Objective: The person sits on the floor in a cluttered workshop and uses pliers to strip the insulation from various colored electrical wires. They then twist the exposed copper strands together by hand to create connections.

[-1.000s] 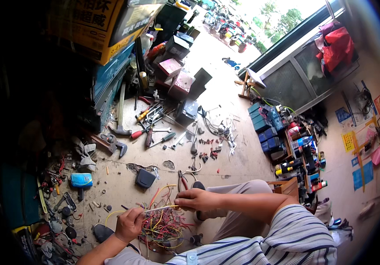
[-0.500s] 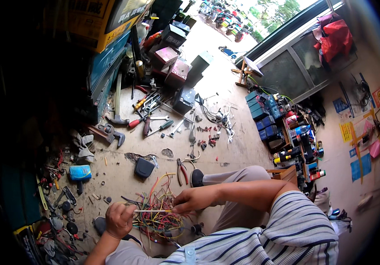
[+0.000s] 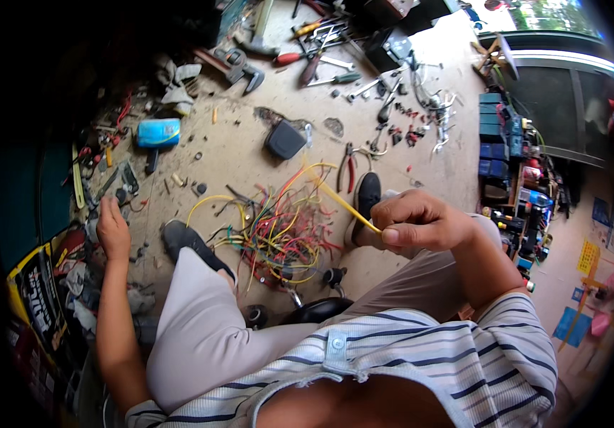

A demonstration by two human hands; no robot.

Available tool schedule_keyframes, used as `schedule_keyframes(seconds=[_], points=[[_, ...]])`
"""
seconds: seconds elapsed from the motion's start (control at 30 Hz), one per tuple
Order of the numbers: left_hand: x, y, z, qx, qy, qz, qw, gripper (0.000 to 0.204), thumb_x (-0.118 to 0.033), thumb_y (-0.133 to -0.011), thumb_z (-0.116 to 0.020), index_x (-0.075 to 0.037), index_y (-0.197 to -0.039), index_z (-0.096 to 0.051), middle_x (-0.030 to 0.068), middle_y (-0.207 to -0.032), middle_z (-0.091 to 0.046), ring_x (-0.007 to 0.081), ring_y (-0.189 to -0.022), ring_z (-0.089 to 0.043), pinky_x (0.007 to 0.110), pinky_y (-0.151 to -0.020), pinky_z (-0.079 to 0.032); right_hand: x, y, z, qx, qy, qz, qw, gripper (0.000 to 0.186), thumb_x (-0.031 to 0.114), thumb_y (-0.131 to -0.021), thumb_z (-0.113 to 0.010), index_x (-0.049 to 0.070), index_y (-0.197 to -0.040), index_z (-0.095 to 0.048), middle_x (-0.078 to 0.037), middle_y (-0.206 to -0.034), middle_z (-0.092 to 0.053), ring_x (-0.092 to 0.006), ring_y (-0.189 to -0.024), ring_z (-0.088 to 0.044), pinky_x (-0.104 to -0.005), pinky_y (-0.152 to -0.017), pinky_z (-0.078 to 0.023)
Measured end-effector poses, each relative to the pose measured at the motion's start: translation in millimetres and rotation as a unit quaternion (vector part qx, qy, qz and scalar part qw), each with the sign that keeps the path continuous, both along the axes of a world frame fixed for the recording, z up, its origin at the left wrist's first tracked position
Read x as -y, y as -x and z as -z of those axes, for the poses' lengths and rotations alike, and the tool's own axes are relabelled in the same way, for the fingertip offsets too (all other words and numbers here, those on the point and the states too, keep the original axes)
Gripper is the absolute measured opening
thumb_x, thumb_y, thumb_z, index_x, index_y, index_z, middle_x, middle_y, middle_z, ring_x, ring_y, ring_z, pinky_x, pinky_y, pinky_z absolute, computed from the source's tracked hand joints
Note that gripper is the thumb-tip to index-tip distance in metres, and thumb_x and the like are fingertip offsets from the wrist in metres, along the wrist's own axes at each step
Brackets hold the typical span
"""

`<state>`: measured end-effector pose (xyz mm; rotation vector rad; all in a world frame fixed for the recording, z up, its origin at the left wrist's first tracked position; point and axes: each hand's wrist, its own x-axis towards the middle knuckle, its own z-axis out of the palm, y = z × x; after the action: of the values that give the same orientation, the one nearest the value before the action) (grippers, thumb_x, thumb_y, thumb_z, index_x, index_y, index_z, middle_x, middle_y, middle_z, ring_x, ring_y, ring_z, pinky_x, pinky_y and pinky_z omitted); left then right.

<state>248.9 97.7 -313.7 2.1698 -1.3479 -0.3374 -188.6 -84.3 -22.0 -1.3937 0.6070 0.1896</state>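
A yellow wire (image 3: 349, 207) is pinched between the thumb and forefinger of my right hand (image 3: 421, 221), above my right knee. It slants up and left from the fingertips, its far end smeared by motion. Below it on the floor, between my shoes, lies a tangled heap of red, yellow, green and black wires (image 3: 285, 235). My left hand (image 3: 113, 230) is well off to the left with its fingers stretched out, close to the clutter there. Nothing shows in it, though its palm side is partly hidden.
Red-handled pliers (image 3: 350, 169) and a black box (image 3: 285, 140) lie beyond the heap. Farther off are an adjustable wrench (image 3: 235, 68) and several screwdrivers. A blue pack (image 3: 158, 133) sits at the left. Tool cases (image 3: 494, 135) line the right wall.
Both hands held a pale strand stretched over the heap. My left hand has let go and swung left; my right hand has risen to the right with the wire. The view has shifted too.
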Motion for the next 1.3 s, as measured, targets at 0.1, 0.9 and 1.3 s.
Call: schedule_keyframes(seconds=[0.1,0.9,1.3], points=[[7.4,5.7,1.9,-0.081,0.033,-0.089,0.992,0.027,-0.024,-0.098,-0.042,-0.002,-0.106,-0.055,0.0201,-0.093,-0.063,0.0378,-0.085,-0.059,0.038,-0.072,-0.046,-15.2,-11.4,5.6,-0.056,0.074,-0.027,0.995,0.020,0.016,-0.091,-0.056,-0.003,-0.086,-0.057,-0.013,-0.073,-0.054,-0.0257,-0.068,-0.053,-0.0349,-0.063,-0.042],[101.6,209.8,-77.4,-0.220,-0.054,0.423,0.877,0.036,-0.022,-0.084,-0.061,-0.007,-0.117,-0.056,0.0123,-0.106,-0.061,0.0316,-0.102,-0.057,0.039,-0.088,-0.045,33.2,87.4,29.9,-0.590,0.475,0.088,0.647,0.023,0.025,-0.088,-0.053,0.005,-0.097,-0.060,-0.020,-0.083,-0.064,-0.0376,-0.079,-0.062,-0.0464,-0.069,-0.049],[167.4,243.0,-39.8,-0.060,-0.088,0.485,0.868,0.072,-0.016,-0.072,-0.068,-0.015,-0.137,-0.037,0.0148,-0.141,-0.035,0.0338,-0.124,-0.041,0.042,-0.099,-0.040,-2.7,38.8,-24.8,-0.336,0.392,0.077,0.853,0.039,0.031,-0.086,-0.061,0.006,-0.115,-0.058,-0.017,-0.098,-0.063,-0.0309,-0.082,-0.063,-0.0395,-0.072,-0.049]])
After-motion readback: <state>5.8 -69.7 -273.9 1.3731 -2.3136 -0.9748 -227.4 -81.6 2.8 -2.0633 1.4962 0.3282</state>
